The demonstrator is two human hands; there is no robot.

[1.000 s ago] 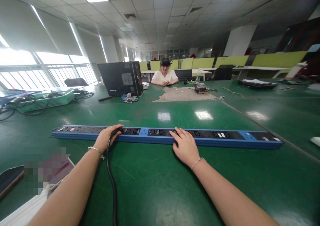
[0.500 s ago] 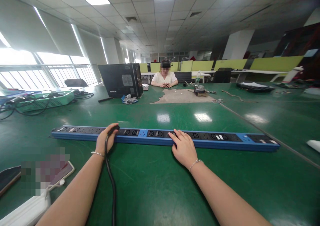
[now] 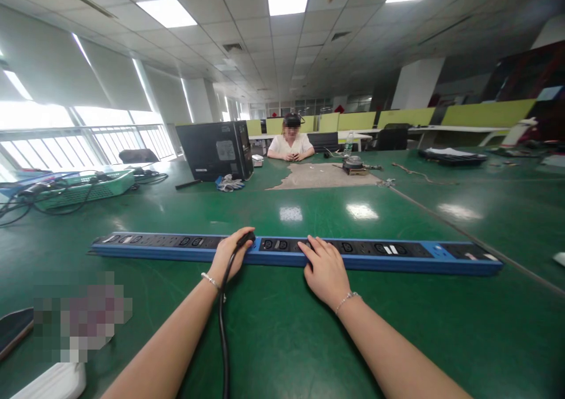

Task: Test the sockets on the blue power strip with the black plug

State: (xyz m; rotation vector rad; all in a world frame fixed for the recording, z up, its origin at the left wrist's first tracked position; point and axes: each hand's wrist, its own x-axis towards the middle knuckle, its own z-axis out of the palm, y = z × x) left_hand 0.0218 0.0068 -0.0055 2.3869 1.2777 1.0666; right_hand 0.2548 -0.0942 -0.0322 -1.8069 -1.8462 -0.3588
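While your left hand [image 3: 230, 256] curls its fingers around a black plug [image 3: 248, 238], the cord [image 3: 223, 328] running toward you, your right hand [image 3: 326, 272] rests, fingers slightly apart, on the blue power strip [image 3: 278, 257]. The strip lies left to right across the green table [image 3: 282, 334], its right end just beside the seam [image 3: 441, 219]; a computer case [image 3: 212, 152] stands far left.

We got no readable text. We saw a grey label [image 3: 225, 150] on the black computer case [image 3: 194, 149] and a small white sticker [image 3: 200, 169] low on that side: print too small. The blue power strip [image 3: 282, 258] carried two white tags [image 3: 390, 250] and a right-end label [image 3: 491, 257], all illegible to us.
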